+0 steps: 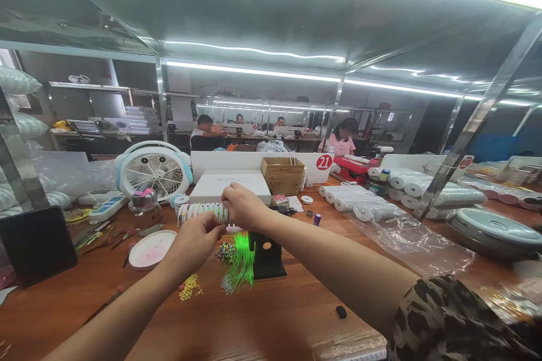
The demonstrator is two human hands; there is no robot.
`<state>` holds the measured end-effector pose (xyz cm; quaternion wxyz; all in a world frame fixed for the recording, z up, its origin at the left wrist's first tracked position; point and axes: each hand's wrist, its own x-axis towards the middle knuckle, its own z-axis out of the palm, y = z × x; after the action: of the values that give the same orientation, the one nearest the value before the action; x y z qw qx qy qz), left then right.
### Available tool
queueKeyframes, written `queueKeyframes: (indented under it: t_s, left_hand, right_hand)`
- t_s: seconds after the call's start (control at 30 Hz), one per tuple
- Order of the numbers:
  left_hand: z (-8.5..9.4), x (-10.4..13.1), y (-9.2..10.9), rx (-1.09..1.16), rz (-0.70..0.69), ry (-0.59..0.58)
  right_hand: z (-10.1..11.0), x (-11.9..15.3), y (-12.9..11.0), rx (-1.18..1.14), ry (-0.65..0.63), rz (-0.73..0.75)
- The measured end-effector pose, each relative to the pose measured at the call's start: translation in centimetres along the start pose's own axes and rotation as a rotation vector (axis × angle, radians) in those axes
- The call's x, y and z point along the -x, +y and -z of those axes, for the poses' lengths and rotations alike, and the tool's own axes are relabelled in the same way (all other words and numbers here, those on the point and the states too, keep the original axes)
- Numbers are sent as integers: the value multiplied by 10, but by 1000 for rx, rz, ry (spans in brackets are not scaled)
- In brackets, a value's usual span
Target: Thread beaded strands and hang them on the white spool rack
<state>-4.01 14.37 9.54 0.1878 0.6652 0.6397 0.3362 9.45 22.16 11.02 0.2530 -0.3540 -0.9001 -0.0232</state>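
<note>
My left hand (198,240) and my right hand (241,206) meet near the right end of a row of white discs (197,212) with coloured edges. The fingers of both hands are pinched; what lies between them is too small to make out. Just below the hands, bright green strands (242,259) lie on the wooden table beside a pile of multicoloured beads (226,252). A black stand (269,259) is right of the strands. Small yellow pieces (190,287) are scattered below my left hand.
On the left are a white dish (151,250), a fan (154,172), a clear jar (146,211) and a black panel (38,245). A cardboard box (283,176) stands behind the hands. White rolls (359,202) and a round lidded container (499,230) are at right. Several people sit beyond.
</note>
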Motion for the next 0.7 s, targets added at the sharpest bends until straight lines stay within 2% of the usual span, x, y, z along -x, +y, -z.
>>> queueKeyframes:
  t_s: [0.37,0.7]
  left_hand:
    - [-2,5,1,-49,-17,3]
    - [-6,5,-4,-118,-41,30]
  right_hand:
    - [-3,3,2,-28,50,56]
    - [-3,12,9,-16,52,210]
